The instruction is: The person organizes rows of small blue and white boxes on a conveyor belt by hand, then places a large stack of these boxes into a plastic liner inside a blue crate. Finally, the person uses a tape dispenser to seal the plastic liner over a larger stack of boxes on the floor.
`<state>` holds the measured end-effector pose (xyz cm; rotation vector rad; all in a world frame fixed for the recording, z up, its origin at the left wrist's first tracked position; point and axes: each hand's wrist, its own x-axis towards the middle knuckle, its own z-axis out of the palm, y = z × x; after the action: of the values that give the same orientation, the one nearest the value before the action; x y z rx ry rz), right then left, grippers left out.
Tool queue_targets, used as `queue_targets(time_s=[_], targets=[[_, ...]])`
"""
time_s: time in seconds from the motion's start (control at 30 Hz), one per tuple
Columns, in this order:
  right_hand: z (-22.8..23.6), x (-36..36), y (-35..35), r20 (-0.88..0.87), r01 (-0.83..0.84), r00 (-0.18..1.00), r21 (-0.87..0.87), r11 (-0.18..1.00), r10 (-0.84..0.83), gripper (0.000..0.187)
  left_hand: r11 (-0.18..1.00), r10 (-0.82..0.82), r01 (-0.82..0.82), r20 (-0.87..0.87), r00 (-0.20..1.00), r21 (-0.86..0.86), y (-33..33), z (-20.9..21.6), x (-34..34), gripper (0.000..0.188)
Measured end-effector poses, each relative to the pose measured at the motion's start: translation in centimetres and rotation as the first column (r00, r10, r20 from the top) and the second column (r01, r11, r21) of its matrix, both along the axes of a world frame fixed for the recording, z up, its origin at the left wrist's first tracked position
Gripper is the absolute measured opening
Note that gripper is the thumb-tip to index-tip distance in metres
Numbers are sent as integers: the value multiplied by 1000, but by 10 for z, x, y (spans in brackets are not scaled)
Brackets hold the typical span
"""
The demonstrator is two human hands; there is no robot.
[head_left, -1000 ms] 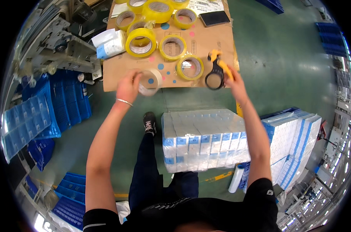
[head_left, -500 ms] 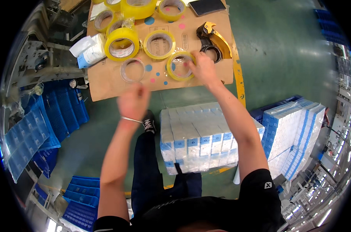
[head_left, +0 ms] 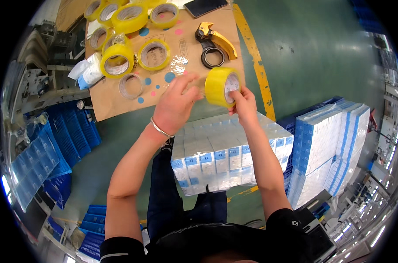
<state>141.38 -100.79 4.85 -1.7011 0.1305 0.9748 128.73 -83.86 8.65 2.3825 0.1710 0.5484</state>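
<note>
My right hand [head_left: 245, 105] grips a roll of yellowish clear packing tape [head_left: 214, 87] by its near right side, thumb at the core. The roll is raised on edge over the cardboard's front right. To the left of it, my left hand [head_left: 177, 104] has its thumb and forefinger apart, pointing at the roll; the fingertips are slightly blurred. Just behind the roll lies a black and yellow tape dispenser [head_left: 213, 58]. A thin, nearly bare tape ring [head_left: 131, 86] lies left of my left hand. Another tape roll [head_left: 154, 55] lies flat farther back.
Several more tape rolls [head_left: 129, 18] crowd the cardboard sheet's [head_left: 111, 105] far left, beside a tissue pack [head_left: 90, 72]. A phone [head_left: 205, 6] lies at the back. A wrapped block of white-blue packs [head_left: 227, 153] stands below my arms; more packs [head_left: 330, 149] are stacked right. Blue crates [head_left: 72, 122] stand left.
My right hand has lifted the tape roll off the cardboard and turned it on edge. My left hand has moved right and up toward it. The view has shifted slightly.
</note>
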Motion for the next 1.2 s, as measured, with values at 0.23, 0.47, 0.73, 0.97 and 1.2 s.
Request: queue_targets(time_s=[0.23, 0.47, 0.73, 0.97, 1.2], targets=[[9, 10, -19, 94, -101, 990, -35, 994, 104, 26, 464, 25, -110, -111, 994, -879, -11, -14, 18, 10], [-27, 53, 39, 852, -21, 437, -310, 951, 287, 33, 347, 313, -245, -134, 940, -905, 36, -90, 94, 11], [-59, 73, 66, 569, -69, 240, -798, 599, 786, 28, 793, 342, -488, -396, 852, -366, 30, -156, 96, 16], [-62, 110, 90, 833, -201, 0, -542, 816, 553, 48, 757, 461, -620, -503, 731, -208, 30, -147, 107, 20], [-60, 152, 102, 308, -594, 677, -307, 743, 668, 53, 778, 476, -627, -614, 630, -40, 28, -140, 115, 20]])
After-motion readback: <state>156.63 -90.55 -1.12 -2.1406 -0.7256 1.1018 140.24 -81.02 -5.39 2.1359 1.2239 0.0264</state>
